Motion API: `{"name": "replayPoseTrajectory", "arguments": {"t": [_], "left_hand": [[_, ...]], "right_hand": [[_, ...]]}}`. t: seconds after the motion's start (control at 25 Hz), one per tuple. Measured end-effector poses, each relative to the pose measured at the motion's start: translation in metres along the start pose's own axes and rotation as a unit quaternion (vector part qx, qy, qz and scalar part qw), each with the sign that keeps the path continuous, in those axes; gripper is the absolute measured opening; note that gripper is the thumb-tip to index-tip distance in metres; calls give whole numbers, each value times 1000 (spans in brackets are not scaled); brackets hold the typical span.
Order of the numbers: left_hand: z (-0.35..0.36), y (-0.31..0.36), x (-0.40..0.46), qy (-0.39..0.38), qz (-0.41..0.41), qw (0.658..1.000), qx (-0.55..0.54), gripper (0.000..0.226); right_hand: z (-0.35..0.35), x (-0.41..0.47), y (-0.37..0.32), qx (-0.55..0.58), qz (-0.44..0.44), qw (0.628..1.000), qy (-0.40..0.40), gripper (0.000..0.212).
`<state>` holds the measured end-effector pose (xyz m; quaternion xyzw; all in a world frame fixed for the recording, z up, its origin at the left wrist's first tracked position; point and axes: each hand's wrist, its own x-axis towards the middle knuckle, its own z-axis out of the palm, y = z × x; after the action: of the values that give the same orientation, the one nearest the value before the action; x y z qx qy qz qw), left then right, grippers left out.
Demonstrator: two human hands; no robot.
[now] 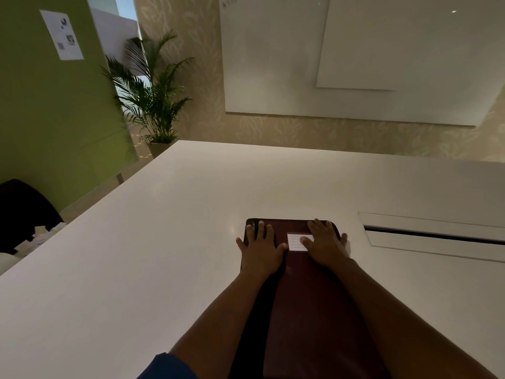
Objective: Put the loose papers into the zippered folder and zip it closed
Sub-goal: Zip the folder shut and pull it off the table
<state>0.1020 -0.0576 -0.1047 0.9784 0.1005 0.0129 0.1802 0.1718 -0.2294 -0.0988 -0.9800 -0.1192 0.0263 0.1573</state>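
**One folder, two hands flat on its cover**

One zippered folder point(308, 291), dark maroon with a black spine strip along its left side, lies flat on the white desk point(164, 242), directly before the person. Its long axis runs away from the viewer; the far short end with rounded corners points toward the wall, and the near end passes out of view at the bottom edge. A white lined label point(296, 241) sits on the cover near the far end.

Left hand point(259, 246): fingers spread and straight, pressing flat on the far-left corner, over the black strip, gripping nothing. Right hand point(325, 242): likewise flat, fingers extended, resting on the cover beside and partly over the label, holding nothing.

Loose papers: none plainly visible on the desk near the folder; whether they are already inside cannot be told. The zip's state is also unclear from this angle.

Risks, as judged: pressure from flat palms could slide the folder across the smooth desk; sheets inside, if misaligned, could catch in the zip teeth.

Outward: a recessed cable slot point(434, 233) to the right, well apart; a potted palm point(153, 105) beyond the desk's far-left corner.
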Motion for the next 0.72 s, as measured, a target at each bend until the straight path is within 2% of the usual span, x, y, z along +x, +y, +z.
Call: {"name": "replayPoseTrajectory", "arguments": {"t": [0.32,0.52,0.72], "left_hand": [[7,20,-57,-5,20,998,54,74],[14,33,-93,7,-15,998,66,76],[16,34,-108,5,-21,997,73,77]], "right_hand": [[3,-66,1,4,-18,1000,2,67],[5,-104,2,-2,-42,999,14,68],[8,-127,2,-4,-13,1000,14,66]]}}
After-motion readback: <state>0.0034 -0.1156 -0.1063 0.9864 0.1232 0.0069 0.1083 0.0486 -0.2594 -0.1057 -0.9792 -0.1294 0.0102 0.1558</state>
